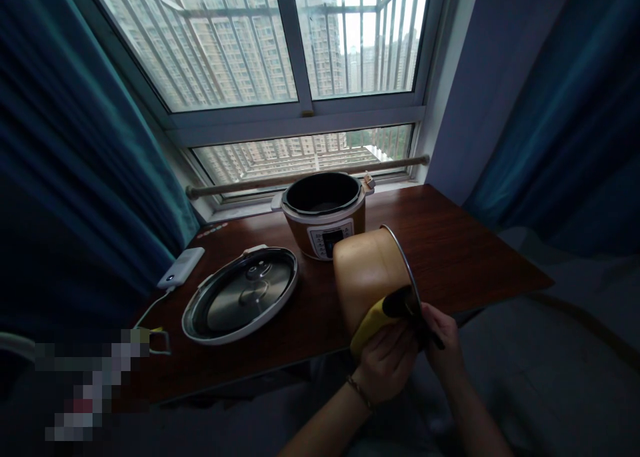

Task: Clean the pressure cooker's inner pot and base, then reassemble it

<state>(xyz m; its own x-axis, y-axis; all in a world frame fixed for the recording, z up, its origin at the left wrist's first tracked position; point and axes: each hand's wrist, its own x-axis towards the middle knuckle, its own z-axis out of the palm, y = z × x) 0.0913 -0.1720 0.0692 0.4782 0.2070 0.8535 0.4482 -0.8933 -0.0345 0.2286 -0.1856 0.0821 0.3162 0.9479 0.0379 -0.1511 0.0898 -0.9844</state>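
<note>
A gold-coloured inner pot (370, 270) is tilted on its side over the table's front edge, its metal rim facing right. My left hand (387, 364) is closed on a yellow and black cloth (370, 324) and presses it against the lower outside of the pot. At the rim's lower end, my right hand (445, 340) has its fingers closed on the pot's edge, beside the dark part of the cloth. Just behind stands the electric pressure cooker (325, 217), lidless, with its dark inside showing. Its round lid (245, 297) lies underside up on the left.
The brown wooden table (450, 237) runs up to the barred window (300, 57). A white power bank (183, 267) with a cable lies at the table's left. Blue curtains (60, 144) hang on both sides. A pixelated patch covers the lower left.
</note>
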